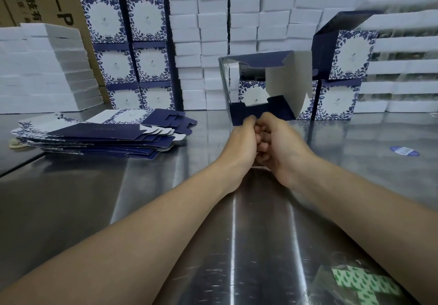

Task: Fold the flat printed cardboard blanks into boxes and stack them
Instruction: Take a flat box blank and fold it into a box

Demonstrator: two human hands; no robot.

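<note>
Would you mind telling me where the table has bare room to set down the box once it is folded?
Bare steel table lies right of the hands, between the finished boxes behind and the blue sticker. Another patch lies between the flat blanks and the half-folded box. The back edge is crowded with box stacks and white foam blocks.

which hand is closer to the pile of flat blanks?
Left. The left hand is just right of the blanks, pinching the near flap of the half-folded box. The right hand sits beyond it, farther right, on the same flap.
</note>
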